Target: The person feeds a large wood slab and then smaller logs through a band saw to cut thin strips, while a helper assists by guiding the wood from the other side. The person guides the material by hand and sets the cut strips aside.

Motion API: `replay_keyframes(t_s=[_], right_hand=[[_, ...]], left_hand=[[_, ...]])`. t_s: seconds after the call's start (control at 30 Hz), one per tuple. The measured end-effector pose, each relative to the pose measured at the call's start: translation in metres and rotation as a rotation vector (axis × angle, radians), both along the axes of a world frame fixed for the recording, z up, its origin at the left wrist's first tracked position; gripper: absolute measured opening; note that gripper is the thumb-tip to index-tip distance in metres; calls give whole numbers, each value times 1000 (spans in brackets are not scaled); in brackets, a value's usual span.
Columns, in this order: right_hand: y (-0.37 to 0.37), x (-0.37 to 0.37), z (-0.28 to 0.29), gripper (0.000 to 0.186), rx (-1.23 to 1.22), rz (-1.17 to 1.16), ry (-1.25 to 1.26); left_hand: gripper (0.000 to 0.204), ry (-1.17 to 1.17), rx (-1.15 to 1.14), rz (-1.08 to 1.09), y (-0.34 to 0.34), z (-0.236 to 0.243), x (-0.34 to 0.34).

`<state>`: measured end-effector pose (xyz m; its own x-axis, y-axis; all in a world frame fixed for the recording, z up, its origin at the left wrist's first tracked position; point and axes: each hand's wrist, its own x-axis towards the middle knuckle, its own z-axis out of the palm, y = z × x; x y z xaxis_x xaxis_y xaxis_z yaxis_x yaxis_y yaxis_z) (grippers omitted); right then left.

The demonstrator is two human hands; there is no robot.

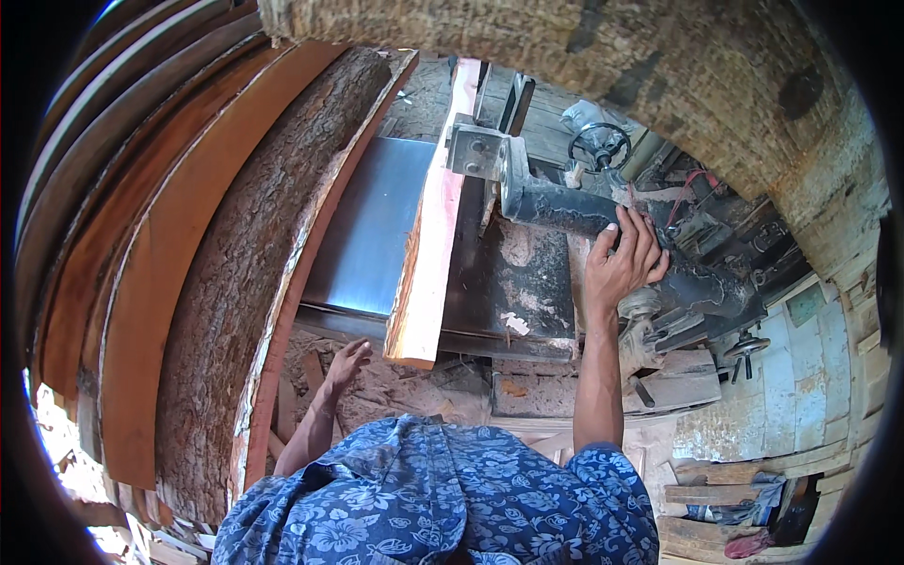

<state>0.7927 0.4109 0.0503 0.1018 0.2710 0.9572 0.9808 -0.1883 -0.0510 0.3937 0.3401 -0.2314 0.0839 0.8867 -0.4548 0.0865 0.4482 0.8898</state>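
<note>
Blue floral shirt cloth fills the bottom of the view, with both bare forearms rising out of it. On the right, the right hand lies palm down with its fingers spread and loosely curved over the dark cast-metal arm of a sawmill machine; it rests on the metal rather than closing round it. Lower and to the left, the left hand hangs open, fingers relaxed and slightly parted, holding nothing, just beside the edge of a big bark-covered slab and above the sawdust and wood offcuts on the floor.

Between the two hands a long reddish sawn plank lies lengthwise on the machine's surface, its near end jutting past the edge. Left of the plank the surface is a bright steel plate; right of it, dark, stained metal. A small black handwheel sits beyond the metal arm. Curved reddish boards lean stacked at far left. No labels or signs can be made out on anything.
</note>
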Motion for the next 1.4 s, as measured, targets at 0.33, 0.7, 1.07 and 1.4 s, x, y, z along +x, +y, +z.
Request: replay_keyframes(t_s=[0.33, 0.7, 1.07, 1.4], right_hand=[[-8, 2, -3, 26, -59, 32, 2], [-93, -64, -128, 40, -482, 604, 399], [-306, -155, -240, 85, -1336, 962, 1480], [-432, -177, -244, 116, -1547, 1238, 1744]], left_hand=[[78, -69, -82, -235, -29, 48, 11], [93, -163, -210, -316, -138, 56, -3], [95, -172, -258, -336, -244, 60, -21], [94, -183, -282, -349, -333, 63, -36]])
